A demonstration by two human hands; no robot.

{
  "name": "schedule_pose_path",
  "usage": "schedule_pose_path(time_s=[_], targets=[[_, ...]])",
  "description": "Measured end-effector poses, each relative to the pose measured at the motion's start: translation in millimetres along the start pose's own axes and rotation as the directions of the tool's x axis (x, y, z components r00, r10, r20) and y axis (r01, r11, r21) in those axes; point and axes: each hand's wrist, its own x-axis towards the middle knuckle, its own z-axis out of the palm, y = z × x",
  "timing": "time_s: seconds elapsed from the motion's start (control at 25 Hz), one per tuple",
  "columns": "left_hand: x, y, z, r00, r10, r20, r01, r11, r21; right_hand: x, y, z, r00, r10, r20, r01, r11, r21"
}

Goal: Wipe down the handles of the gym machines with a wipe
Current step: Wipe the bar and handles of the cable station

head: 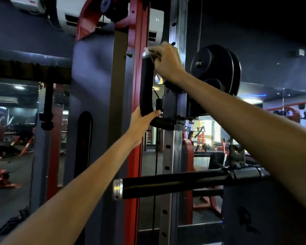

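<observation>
Up against the red upright (137, 96) of the machine stands a curved black handle (146, 85), foam-wrapped and matte, rising nearly vertical and bending at the bottom toward a black bracket (171, 105) on the perforated steel post (171, 156). Its top ends in a small silver cap, and that is where the wipe (148, 50) is: a scrap of thin white material, mostly hidden, pinched under the fingers of the right hand (166, 62), which is curled over the upper end of the handle. The left hand (141, 119) grasps the lower bend of the same handle, thumb across the front and fingers wrapped behind it. Both arms are bare and stretched well forward. Lower down, a second handle (173, 185) sticks out horizontally, black and glossier, with a silver end cap (117, 189) bearing a small yellow mark too blurred to read. Behind the right wrist hang black weight plates (217, 68) on a peg. High on the wall an air conditioner (155, 25) shows the lit digits "21". The steel post carries small stamped numbers beside its holes, too faint to make out for certain. A mirror (12, 124) to the left reflects more red-framed equipment.
</observation>
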Motion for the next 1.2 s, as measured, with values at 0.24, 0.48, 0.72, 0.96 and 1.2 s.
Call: schedule_pose_path(time_s=[0.24,0.48,0.72,0.96,1.2], targets=[[1,-17,4,0.998,0.039,-0.055,-0.043,0.997,-0.071,-53,7,31,0.976,-0.214,-0.048,0.216,0.976,0.036],[1,-16,3,0.999,0.042,-0.032,-0.043,0.998,-0.046,-55,11,8,0.944,-0.308,0.121,0.299,0.95,0.09],[2,-17,5,1.0,-0.004,-0.027,0.001,0.992,-0.125,-17,0,20,0.982,-0.162,-0.094,0.17,0.982,0.087],[-1,-13,4,1.0,-0.005,0.003,0.005,0.988,-0.156,-90,4,24,0.942,-0.322,0.098,0.311,0.944,0.112],[-6,-11,2,1.0,-0.002,0.015,0.004,0.994,-0.107,-12,-5,-1,0.993,-0.082,-0.084,0.08,0.996,-0.029]])
